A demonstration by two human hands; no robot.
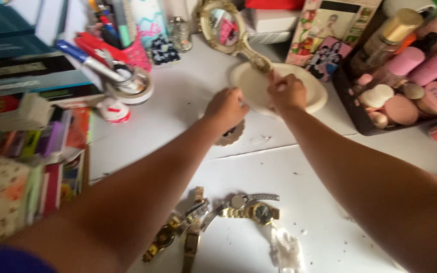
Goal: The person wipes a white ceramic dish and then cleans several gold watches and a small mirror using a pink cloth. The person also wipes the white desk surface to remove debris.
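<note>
Gripping cream dish [313, 98] rim: left hand [226, 108], right hand [288, 92]; clutter crowding sides.

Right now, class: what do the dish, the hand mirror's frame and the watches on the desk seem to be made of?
Dish, under both hands: probably glazed ceramic or plastic; cream, smooth, with a soft sheen.
Hand mirror: frame looks like gold-painted resin or metal; ornate, moulded edge and handle.
Watches: metal, gold and silver toned; linked bands that glint.
</note>
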